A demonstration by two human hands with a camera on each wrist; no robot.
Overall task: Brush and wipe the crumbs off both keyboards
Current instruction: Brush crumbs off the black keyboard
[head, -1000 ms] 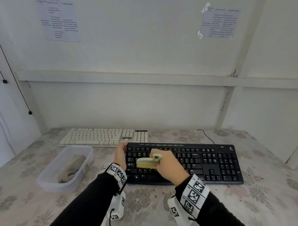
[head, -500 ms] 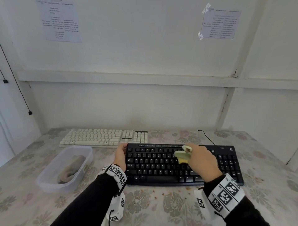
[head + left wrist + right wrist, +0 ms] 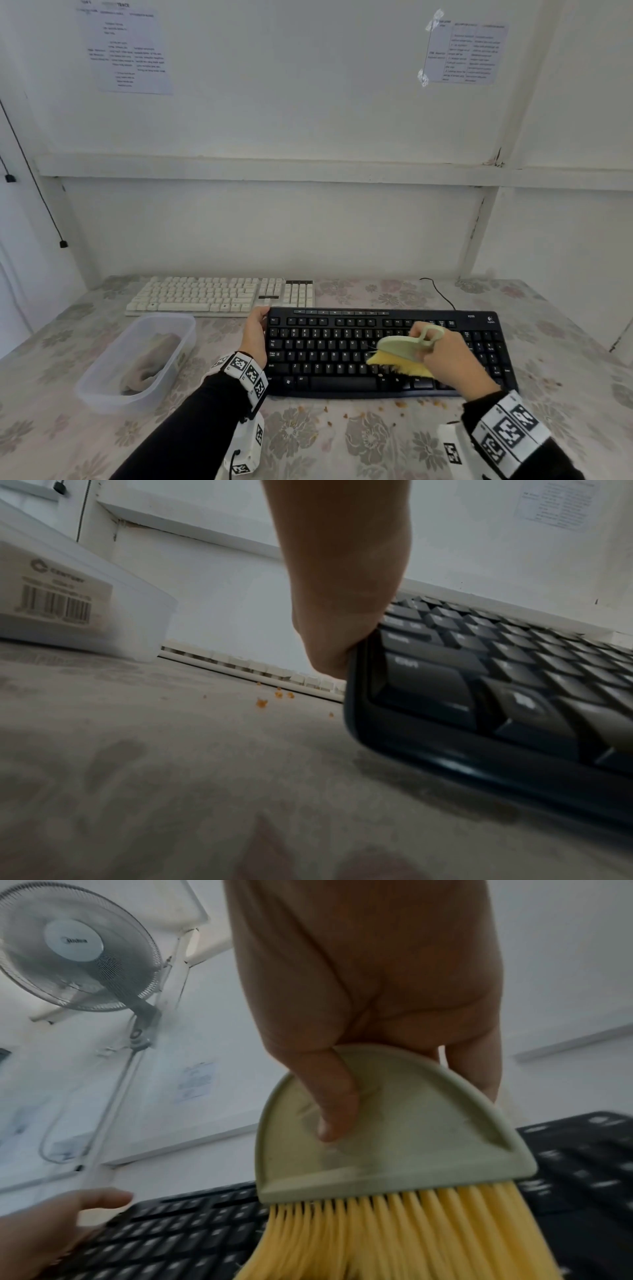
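Observation:
A black keyboard (image 3: 335, 356) lies across the front of the table, and a white keyboard (image 3: 219, 296) sits behind it to the left. My right hand (image 3: 445, 359) grips a small brush (image 3: 400, 356) with a pale green handle (image 3: 394, 1123) and yellow bristles (image 3: 394, 1231). The bristles lie on the lower key rows right of the keyboard's middle. My left hand (image 3: 255, 334) holds the black keyboard's left end (image 3: 363, 674), thumb on its top corner. Orange crumbs (image 3: 376, 409) lie on the cloth in front of the black keyboard, and a few crumbs (image 3: 274, 697) sit left of it.
A clear plastic tub (image 3: 137, 363) holding a crumpled cloth (image 3: 150, 359) stands left of my left arm. The black keyboard's cable (image 3: 438, 293) runs back toward the wall. A flowered cloth (image 3: 565, 342) covers the table. A wall fan (image 3: 75, 947) shows in the right wrist view.
My right hand swept the brush from the keyboard's left-middle to its upper right, then pulled it down toward the front rows. The left hand stayed at the left end.

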